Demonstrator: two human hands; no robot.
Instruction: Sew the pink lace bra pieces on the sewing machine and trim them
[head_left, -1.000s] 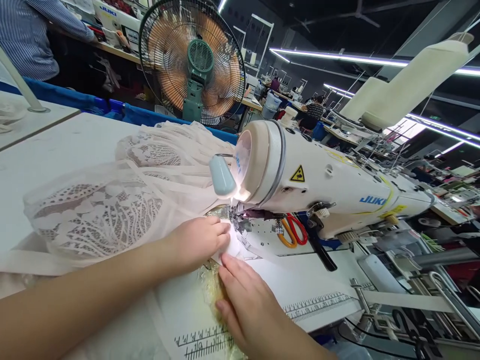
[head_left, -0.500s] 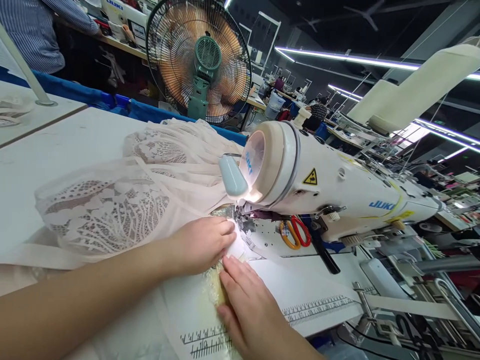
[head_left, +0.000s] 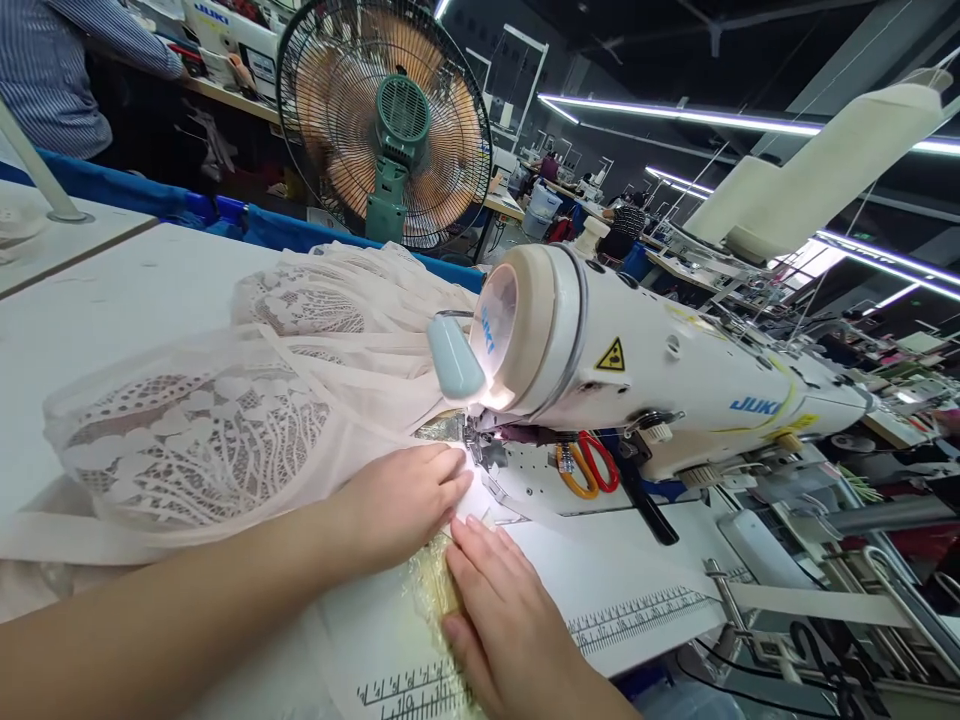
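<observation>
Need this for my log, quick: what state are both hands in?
Left hand: fingers bent on the pale fabric; grip cannot be told.
Right hand: open, palm down, fingers outstretched.

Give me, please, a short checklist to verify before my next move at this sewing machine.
1. Left grip on the white cloth: ok, it rests there.
2. Left fingers well away from the metal foot: not ok, they are close.
3. Right grip flat: ok, laid along the yellowish strip.
4. Needle position: cannot tell, too small and bright there.
5. Light: ok, on.
6. Scissors away from both grips: ok, below the machine.
</observation>
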